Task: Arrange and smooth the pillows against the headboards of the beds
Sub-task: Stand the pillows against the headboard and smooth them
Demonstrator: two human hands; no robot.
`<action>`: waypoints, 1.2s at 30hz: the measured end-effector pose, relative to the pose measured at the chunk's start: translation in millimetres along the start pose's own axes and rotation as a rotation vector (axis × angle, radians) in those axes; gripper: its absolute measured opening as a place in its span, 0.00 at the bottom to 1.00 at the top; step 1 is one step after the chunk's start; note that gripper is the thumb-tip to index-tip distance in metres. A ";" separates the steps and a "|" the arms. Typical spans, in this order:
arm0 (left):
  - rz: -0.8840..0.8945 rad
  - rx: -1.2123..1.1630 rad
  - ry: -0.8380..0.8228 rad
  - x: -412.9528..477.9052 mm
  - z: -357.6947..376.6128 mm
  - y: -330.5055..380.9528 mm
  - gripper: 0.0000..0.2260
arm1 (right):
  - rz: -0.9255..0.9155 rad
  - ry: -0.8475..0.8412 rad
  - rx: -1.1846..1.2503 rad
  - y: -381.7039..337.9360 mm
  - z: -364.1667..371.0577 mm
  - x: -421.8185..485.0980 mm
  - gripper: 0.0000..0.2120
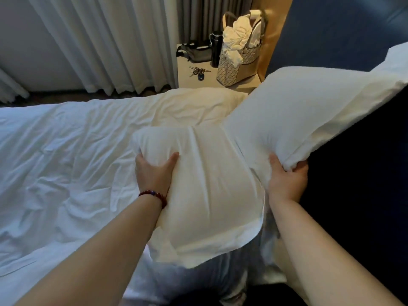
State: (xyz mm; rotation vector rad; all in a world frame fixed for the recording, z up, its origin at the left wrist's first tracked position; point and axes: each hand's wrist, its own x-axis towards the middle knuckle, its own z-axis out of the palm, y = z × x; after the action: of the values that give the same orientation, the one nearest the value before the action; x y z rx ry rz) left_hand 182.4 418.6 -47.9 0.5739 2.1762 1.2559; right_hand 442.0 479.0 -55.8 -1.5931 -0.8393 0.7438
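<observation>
Duvet (pixel 66 151) lies rumpled on the left. Left hand (pixel 154 171) clasps the near pillow (pixel 205 195) at its far-left corner, fingers spread and pressed in. Right hand (pixel 287 180) pinches a bunched corner of the far pillow (pixel 309 111), which leans on the blue headboard (pixel 331 34). Both look light, soft and floppy; corners and side seams give the surest hold.

keys (pixel 199 72), flask (pixel 216 48) and bag (pixel 238 62) on nightstand (pixel 242 83).
</observation>
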 end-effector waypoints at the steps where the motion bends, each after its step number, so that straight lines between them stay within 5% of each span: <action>1: 0.056 0.022 -0.004 12.4 2.5 5.2 0.46 | -0.001 0.008 0.001 -1.2 6.7 2.9 0.25; 5: 0.202 0.175 -0.077 68.6 20.6 14.7 0.48 | 0.231 0.007 -0.043 21.6 35.2 9.0 0.25; 8: 0.108 0.389 -0.285 111.8 44.1 -1.9 0.46 | 0.502 -0.050 0.015 57.5 43.1 5.9 0.32; 12: 0.004 0.532 -0.419 130.4 55.9 -39.8 0.46 | 0.725 -0.092 0.094 71.4 38.3 12.1 0.18; 20: 0.071 0.594 -0.391 117.8 40.8 -65.5 0.47 | 0.378 0.138 0.209 34.9 15.0 36.3 0.31; 26: -0.329 0.175 -0.374 119.3 30.9 -84.2 0.55 | 0.444 0.061 0.373 9.3 21.7 65.0 0.24; 36: -0.091 -0.062 -0.333 76.4 79.3 -54.7 0.40 | 0.034 0.070 0.100 -48.6 47.5 52.6 0.20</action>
State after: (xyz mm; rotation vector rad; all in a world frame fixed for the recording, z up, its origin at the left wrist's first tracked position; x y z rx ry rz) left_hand 171.8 490.0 -147.4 0.6046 1.8598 1.0894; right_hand 425.3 554.1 -17.3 -1.5387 -0.7150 0.7383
